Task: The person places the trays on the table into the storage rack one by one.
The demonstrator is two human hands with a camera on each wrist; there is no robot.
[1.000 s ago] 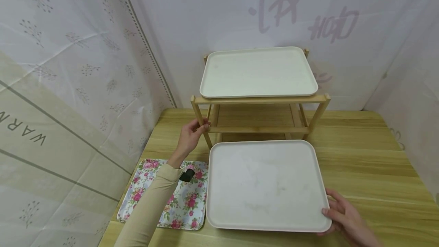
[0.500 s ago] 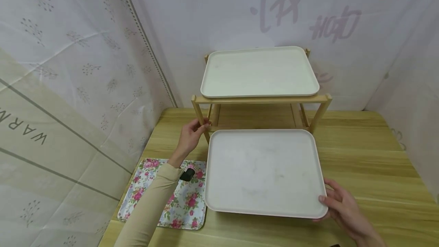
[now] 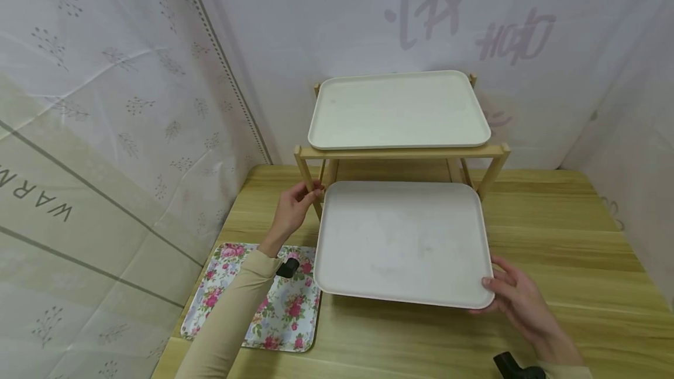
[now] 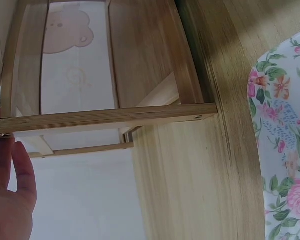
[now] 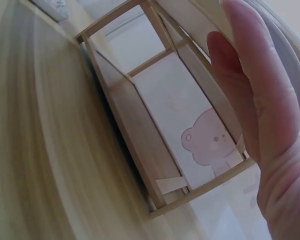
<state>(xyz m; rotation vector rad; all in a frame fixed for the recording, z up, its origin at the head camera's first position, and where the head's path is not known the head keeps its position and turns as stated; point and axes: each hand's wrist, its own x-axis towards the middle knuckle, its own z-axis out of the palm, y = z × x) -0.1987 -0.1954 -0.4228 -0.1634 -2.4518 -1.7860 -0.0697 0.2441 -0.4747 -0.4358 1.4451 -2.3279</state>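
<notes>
My right hand [image 3: 518, 300] grips a white rectangular tray [image 3: 402, 244] near its front right corner, thumb on top and fingers underneath. This tray is held in front of a wooden rack [image 3: 400, 153]. Its far edge lies over the front rail of the middle shelf, below the top level; whether it touches the shelf is hidden. With my left hand [image 3: 292, 209] I hold the rack's front left post [image 4: 110, 119], fingers behind it and thumb in front. Another white tray [image 3: 400, 110] lies on top of the rack.
A white tray with a pink floral print [image 3: 292, 309] lies on the wooden table [image 3: 568, 238] at the left, partly under my left forearm. Printed curtains [image 3: 337, 16] hang behind and beside the table.
My right hand has moved the held tray forward and its far edge now covers the middle shelf's front rail. The left hand stays on the post.
</notes>
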